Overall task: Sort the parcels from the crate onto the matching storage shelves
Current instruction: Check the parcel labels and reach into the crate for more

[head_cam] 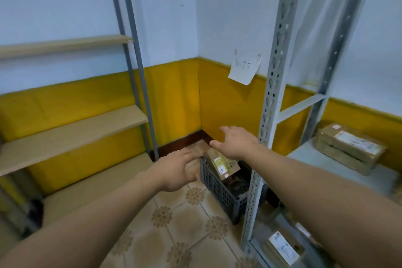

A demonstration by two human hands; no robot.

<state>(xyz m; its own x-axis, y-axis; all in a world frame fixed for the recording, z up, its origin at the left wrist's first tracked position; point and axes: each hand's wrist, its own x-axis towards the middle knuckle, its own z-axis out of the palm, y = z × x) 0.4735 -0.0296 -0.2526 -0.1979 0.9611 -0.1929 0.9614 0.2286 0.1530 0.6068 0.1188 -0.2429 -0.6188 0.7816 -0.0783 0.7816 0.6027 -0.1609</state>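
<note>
both bare arms reach forward over the patterned tile floor (pixel 174 220). the left hand (pixel 176 172) and right hand (pixel 233 140) hover above the dark slatted plastic crate (pixel 226 200), fingers spread wide, holding nothing. a brown cardboard parcel with a white label (pixel 221 164) leans tilted inside the crate, near the far yellow wall. right, a taped cardboard box (pixel 350 150) sits on the grey metal shelf (pixel 309 159); left, the wooden shelves (pixel 71 137) stand.

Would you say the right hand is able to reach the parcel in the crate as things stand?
Probably yes. The right hand hovers open just above the parcel, which leans up out of the open-topped crate. Nothing lies between them, and the shelf post stands beside the arm, not across it.
</note>
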